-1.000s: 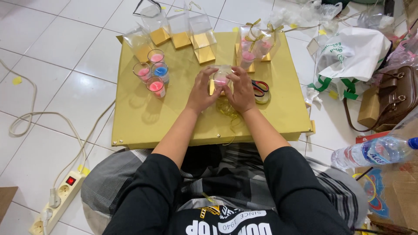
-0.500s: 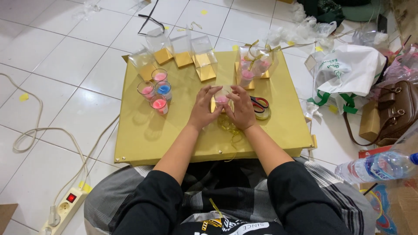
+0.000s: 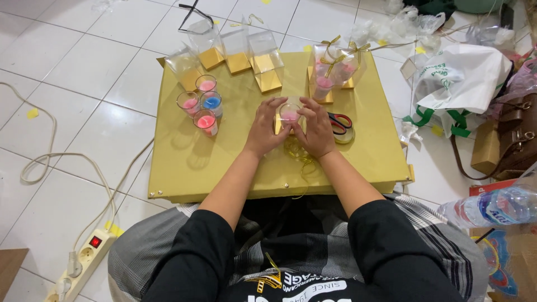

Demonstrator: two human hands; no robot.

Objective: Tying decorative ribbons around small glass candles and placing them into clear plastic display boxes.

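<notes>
My left hand [image 3: 267,130] and my right hand [image 3: 316,131] both grip a small clear box with a gold base [image 3: 290,113] that holds a glass candle with pink wax. It stands on a low gold table [image 3: 184,168]. Loose gold ribbon [image 3: 296,152] lies on the table just under my wrists. Red-handled scissors [image 3: 339,121] and a tape roll [image 3: 345,136] lie right of my right hand.
Several glass candles, pink and blue [image 3: 202,105], stand at the table's left. Empty clear boxes with gold bases [image 3: 235,47] line the far edge; ribbon-tied finished boxes [image 3: 330,70] sit far right. A white plastic bag [image 3: 458,78], brown handbag [image 3: 517,134], water bottle [image 3: 492,206] and power strip [image 3: 84,258] lie on the tiled floor.
Both hands stay closed on the clear box with small finger shifts. The view has drifted slightly; nothing else on the table moved.
</notes>
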